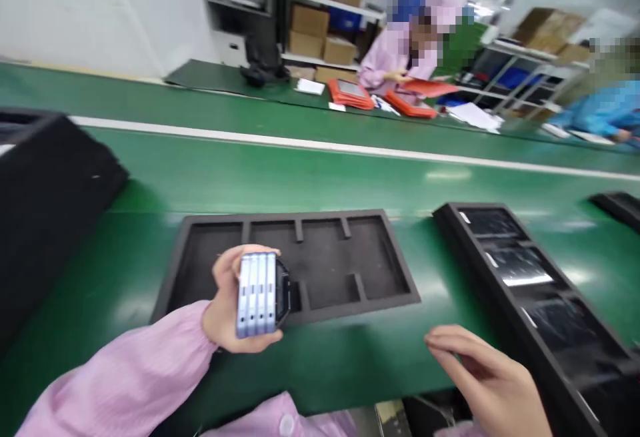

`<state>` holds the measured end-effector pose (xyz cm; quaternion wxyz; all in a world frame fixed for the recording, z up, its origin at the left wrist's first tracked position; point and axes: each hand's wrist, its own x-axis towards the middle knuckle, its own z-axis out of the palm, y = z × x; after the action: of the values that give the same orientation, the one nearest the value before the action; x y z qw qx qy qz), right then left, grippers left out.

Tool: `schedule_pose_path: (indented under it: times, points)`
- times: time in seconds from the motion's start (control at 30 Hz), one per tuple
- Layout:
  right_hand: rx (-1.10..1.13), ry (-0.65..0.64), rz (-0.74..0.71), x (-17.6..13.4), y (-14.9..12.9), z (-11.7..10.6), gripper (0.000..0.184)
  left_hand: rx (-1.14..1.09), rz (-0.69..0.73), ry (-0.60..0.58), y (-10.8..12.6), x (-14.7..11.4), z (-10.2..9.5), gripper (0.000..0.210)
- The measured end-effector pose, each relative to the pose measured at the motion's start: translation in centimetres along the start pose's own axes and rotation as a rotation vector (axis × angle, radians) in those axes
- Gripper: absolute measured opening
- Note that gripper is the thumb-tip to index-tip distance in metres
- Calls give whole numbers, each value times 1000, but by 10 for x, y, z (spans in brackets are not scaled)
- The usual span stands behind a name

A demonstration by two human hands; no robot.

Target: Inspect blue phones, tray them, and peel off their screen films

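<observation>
My left hand [225, 317] is wrapped round a stack of several light-blue phones [257, 294], with their narrow edges turned toward me. Dark parts show at the stack's right side. The stack is held over the left part of a black foam tray [330, 267] with divided compartments, hiding some of its near edge. My right hand [493, 377] hovers low on the right, fingertips and thumb drawn together with nothing visible between them. Just beyond it lies a second black foam tray [480, 284], where dark flat devices [520, 265] with white tabs sit in the compartments.
A tall black foam block [50, 210] stands at the left on the green bench [280, 177]. A white strip [300, 140] crosses the bench. On the far side, a person in pink [400, 57] handles orange folders [420, 87]; another in blue [600, 110] works at the right.
</observation>
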<state>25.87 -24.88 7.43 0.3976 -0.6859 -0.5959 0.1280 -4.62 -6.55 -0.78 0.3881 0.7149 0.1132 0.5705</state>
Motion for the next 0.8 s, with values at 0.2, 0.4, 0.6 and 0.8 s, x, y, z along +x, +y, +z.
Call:
schedule_pose_path:
  times: [0.2, 0.4, 0.6, 0.8]
  points:
    - [261, -363, -324, 88, -85, 59, 16, -117, 98, -17, 3, 9, 11, 104]
    - [303, -495, -350, 107, -122, 88, 23, -95, 168, -29, 6, 8, 11, 105]
    - [338, -557, -355, 109, -122, 86, 19, -80, 209, -37, 3, 8, 12, 108]
    - [375, -572, -264, 109, -123, 90, 13, -89, 201, -33, 3, 7, 12, 109]
